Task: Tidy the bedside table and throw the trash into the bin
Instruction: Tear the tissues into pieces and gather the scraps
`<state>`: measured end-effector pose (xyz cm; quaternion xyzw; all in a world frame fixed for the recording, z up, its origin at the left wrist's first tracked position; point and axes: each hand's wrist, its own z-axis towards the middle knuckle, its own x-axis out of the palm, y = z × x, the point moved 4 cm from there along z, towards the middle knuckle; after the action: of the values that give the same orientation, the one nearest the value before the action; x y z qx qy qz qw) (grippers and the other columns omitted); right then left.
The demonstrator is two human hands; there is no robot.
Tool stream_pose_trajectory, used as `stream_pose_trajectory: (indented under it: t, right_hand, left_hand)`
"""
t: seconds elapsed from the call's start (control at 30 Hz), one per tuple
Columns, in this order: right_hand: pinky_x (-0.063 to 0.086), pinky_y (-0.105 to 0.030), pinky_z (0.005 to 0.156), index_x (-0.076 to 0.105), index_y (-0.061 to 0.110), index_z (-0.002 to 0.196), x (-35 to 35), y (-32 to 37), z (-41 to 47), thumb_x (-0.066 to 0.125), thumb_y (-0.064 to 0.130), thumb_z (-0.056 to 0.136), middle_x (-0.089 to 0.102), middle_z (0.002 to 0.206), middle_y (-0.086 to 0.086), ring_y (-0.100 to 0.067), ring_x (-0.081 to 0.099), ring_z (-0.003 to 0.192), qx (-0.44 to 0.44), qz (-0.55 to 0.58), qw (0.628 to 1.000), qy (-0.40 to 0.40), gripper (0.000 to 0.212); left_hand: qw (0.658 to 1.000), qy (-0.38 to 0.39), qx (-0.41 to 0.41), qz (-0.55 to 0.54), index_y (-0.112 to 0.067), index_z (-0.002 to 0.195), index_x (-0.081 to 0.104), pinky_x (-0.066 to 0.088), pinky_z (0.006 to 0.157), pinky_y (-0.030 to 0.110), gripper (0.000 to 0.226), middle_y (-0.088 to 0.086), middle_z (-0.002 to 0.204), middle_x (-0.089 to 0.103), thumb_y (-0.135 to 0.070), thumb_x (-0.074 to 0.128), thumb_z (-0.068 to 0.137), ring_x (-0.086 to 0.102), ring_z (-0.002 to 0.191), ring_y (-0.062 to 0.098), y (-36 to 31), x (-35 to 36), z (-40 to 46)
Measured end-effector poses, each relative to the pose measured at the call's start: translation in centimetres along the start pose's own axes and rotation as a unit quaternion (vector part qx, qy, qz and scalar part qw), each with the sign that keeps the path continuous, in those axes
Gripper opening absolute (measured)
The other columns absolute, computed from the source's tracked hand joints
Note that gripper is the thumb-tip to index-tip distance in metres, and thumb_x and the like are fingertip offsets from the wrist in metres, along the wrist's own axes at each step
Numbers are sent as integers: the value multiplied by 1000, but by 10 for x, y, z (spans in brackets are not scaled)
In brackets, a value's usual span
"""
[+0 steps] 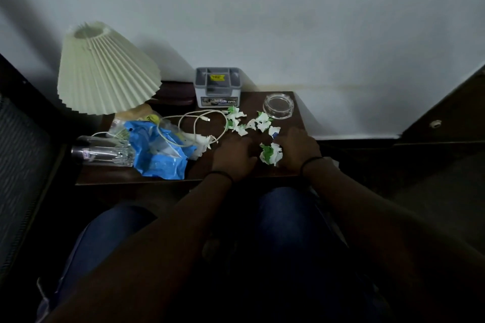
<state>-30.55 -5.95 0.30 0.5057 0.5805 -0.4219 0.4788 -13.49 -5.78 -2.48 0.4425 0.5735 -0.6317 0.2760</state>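
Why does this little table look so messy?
Torn green-and-white paper scraps are scattered across the table, with a crumpled wad between the left hand and right hand. A glass bottle lies on its side beside a crumpled blue bag, and a white cable sprawls loose.

A dark brown tabletop point(210, 178) fills the middle of the frame. At its left stands a lamp with a pleated cream shade point(105, 71); below it lie a clear glass bottle point(105, 152) on its side and a crumpled blue plastic bag point(160, 152). A white cable point(195, 123) loops across the centre. A grey organiser box point(217, 88) sits at upper centre, a glass ashtray point(279, 105) at upper right, with torn green-and-white paper scraps point(252, 123) scattered between them and the near edge
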Motion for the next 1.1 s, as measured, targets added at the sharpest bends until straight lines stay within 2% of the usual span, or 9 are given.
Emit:
stream_pose_trajectory:
  t: [0.13, 0.33, 0.53, 0.7, 0.77, 0.87, 0.9, 1.0, 1.1]
  right_hand:
    - [45, -39, 87, 62, 27, 120, 12, -1, 8, 73, 48, 72, 49, 120, -10, -33, 49, 111, -18, -52, 998, -20, 53]
    - [41, -32, 77, 70, 24, 94, 30, -2, 32, 52, 46, 79, 60, 104, -4, -28, 57, 100, 18, 77, 995, -58, 32]
    - [43, -25, 66, 76, 28, 77, 20, -13, 31, 70, 33, 71, 67, 81, -4, -25, 65, 80, -3, 217, 973, -79, 9]
    - [40, -8, 63, 77, 14, 80, -10, -19, 22, 80, 22, 75, 73, 81, 1, -12, 64, 76, 13, 364, 918, -159, 10]
    - [48, -21, 70, 77, 14, 79, -14, -16, 21, 80, 21, 75, 74, 81, -2, -13, 66, 77, 9, 375, 913, -162, 9]
    - [52, -34, 76, 77, 14, 84, -18, 3, 22, 80, 21, 73, 75, 85, -3, -18, 68, 82, -26, 339, 932, -127, 13]
    - [52, -35, 78, 77, 14, 89, -20, 13, 21, 81, 20, 71, 75, 88, -3, -19, 68, 84, -52, 337, 934, -106, 19]
    - [50, -28, 81, 73, 16, 106, -28, 24, 23, 84, 19, 65, 72, 98, -1, -16, 65, 88, -58, 341, 935, -82, 42]
    - [48, -25, 80, 72, 18, 106, -27, 6, 33, 83, 29, 71, 69, 91, 1, -12, 63, 84, 23, 401, 911, -97, 39]
  left_hand:
    - [1000, 16, 0, 19, -24, 119, 58, 50, 89, 42, 47, 8, 122, 60, -48, 62, 79, 55, 115, 31, -7, 19, 10]
    - [1000, 8, 3, 9, -23, 112, 63, 49, 85, 40, 33, 11, 116, 63, -42, 59, 85, 58, 109, 33, -9, 28, 20]
    - [1000, 16, 17, 4, -27, 110, 69, 53, 79, 41, 34, 11, 107, 64, -44, 57, 83, 62, 100, 33, -6, 34, 23]
    - [994, -70, -16, -77, -14, 106, 70, 48, 78, 37, 22, 16, 105, 69, -24, 57, 91, 64, 96, 36, -7, 29, 23]
    - [941, -89, -99, -312, -14, 115, 66, 51, 76, 36, 27, 18, 110, 70, -15, 53, 92, 66, 92, 32, -7, 23, 24]
    - [704, -6, -258, -661, -20, 105, 64, 54, 65, 35, 22, 12, 107, 70, -28, 48, 94, 65, 82, 24, -12, 22, 25]
    - [668, 23, -271, -693, -20, 100, 64, 55, 64, 33, 23, 8, 100, 70, -36, 48, 95, 65, 80, 20, -14, 21, 27]
    - [676, 51, -285, -678, -16, 94, 63, 47, 47, 19, 15, 2, 79, 63, -28, 55, 95, 57, 61, 10, -13, 17, 27]
    - [683, 36, -287, -671, -13, 78, 54, 30, 38, 15, 19, 3, 66, 47, -3, 45, 93, 43, 44, 6, -6, 17, 32]
